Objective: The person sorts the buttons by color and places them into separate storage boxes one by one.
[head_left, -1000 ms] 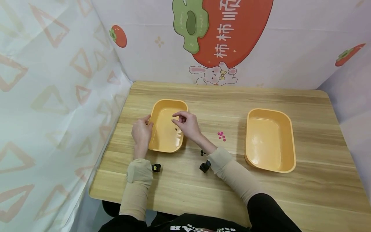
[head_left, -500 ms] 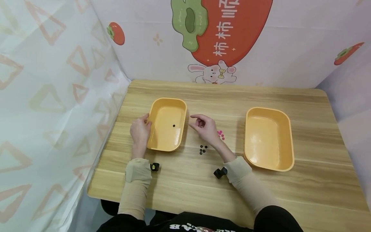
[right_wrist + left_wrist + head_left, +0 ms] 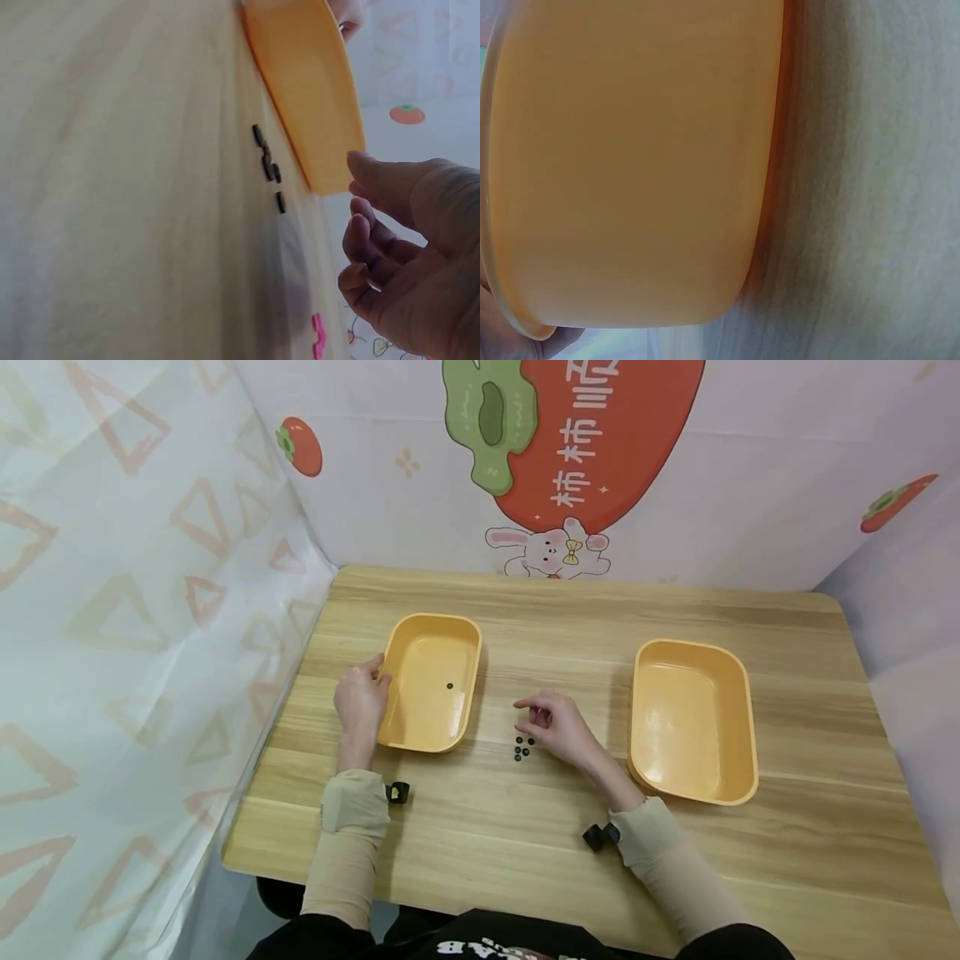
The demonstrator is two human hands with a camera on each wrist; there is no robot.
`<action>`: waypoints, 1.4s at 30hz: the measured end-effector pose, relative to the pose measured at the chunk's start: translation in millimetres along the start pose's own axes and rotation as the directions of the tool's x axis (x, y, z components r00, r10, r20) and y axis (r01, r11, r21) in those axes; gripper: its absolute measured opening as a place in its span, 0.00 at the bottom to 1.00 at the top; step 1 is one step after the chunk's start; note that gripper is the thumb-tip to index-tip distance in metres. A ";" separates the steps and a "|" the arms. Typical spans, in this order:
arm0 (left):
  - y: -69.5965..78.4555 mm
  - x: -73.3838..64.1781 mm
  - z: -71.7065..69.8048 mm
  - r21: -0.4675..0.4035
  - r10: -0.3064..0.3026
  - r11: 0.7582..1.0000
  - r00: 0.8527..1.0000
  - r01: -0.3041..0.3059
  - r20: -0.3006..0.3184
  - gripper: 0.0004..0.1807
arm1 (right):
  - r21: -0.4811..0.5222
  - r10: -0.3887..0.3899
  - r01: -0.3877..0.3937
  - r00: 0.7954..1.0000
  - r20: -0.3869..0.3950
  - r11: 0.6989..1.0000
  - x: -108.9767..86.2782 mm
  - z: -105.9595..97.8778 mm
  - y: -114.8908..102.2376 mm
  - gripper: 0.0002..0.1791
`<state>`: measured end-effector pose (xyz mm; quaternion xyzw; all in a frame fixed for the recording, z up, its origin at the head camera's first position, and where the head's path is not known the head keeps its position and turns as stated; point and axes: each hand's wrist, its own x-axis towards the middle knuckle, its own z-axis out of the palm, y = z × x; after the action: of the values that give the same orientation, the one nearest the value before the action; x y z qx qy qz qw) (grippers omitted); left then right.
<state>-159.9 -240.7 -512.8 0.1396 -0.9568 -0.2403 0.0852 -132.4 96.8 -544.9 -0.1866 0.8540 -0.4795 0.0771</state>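
My left hand (image 3: 360, 700) grips the left rim of a yellow plastic bin (image 3: 405, 628), thumb on the inside. A single small black disc (image 3: 450, 686) lies in this bin. My right hand (image 3: 561, 724) hovers over the table, just above and right of several small black discs (image 3: 526, 752). Its thumb and fingers are loosely bent with a gap between them and nothing held, as the right wrist view shows. Several pink discs (image 3: 318, 336) lie on the table beyond the black ones there; in the head view the right hand hides them.
On the right of the wooden table (image 3: 555, 860) stands a second yellow bin (image 3: 690, 647) with nothing inside. A printed cloth wall (image 3: 735, 510) rises behind the table, and a pale curtain (image 3: 150, 693) hangs along its left side.
The right hand has left the space over the left bin and moved right and nearer, to beside the black discs. A black disc now shows in that bin. The left hand stays on the rim.
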 end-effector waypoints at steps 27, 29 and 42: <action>-1.3 -1.2 2.1 0.014 0.030 0.999 0.999 -0.030 -0.012 0.23 | -0.079 -0.030 0.031 0.999 0.015 0.996 -19.2 17.7 22.0 0.03; -1.5 -1.1 2.2 0.014 0.033 0.999 0.999 -0.033 -0.012 0.23 | -0.089 -0.055 0.056 0.998 0.020 0.994 -19.4 18.7 23.6 0.04; -0.3 -2.2 2.5 0.026 0.054 0.998 0.998 -0.053 -0.022 0.23 | 0.260 -0.071 0.068 0.997 0.001 0.963 -23.3 10.8 33.3 0.05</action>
<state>-158.3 -239.2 -515.3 0.1177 -0.9622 -0.2241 0.1008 -115.8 113.1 -579.9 -0.2071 0.7762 -0.5889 0.0885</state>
